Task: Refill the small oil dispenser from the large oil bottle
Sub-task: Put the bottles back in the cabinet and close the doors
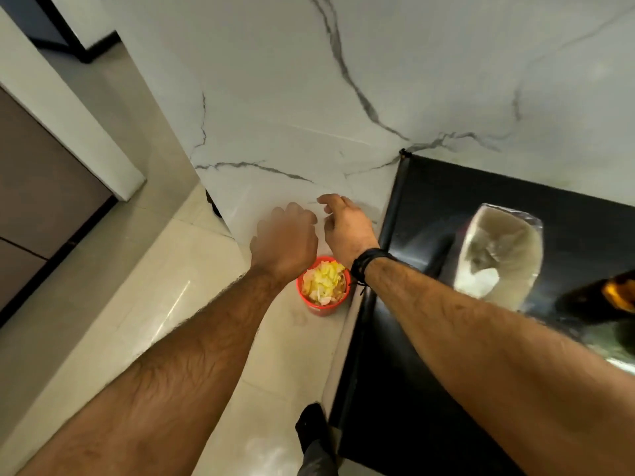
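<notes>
Fingers (302,218) of the left hand (285,242) are curling under the palm, seen from the back, so I cannot tell whether they are gripping anything. Fingers of the right hand (347,228) are hanging loosely curled with the thumb sticking out ahead, holding nothing visible. Both hands are hovering side by side, nearly touching, over the foot of a white marble wall panel (292,132) where it is meeting the pale tiled floor (154,304). A black cord bracelet (367,262) is sitting on the right wrist. Directly below the fingers, between the two wrists, a red bin (324,290) is standing on the floor, filled with yellow and white scraps. Right of the right-hand fingers, a glossy black surface (429,338) is running along the wall, carrying a clear bag of white powder or grain (501,255). At the far right edge of that surface, well apart from the fingers, a dark blurred shape with an amber glint (615,297) is showing; it may be an oil bottle, too blurred to confirm. A dark shoe (311,424) is standing on the floor beside the surface.
</notes>
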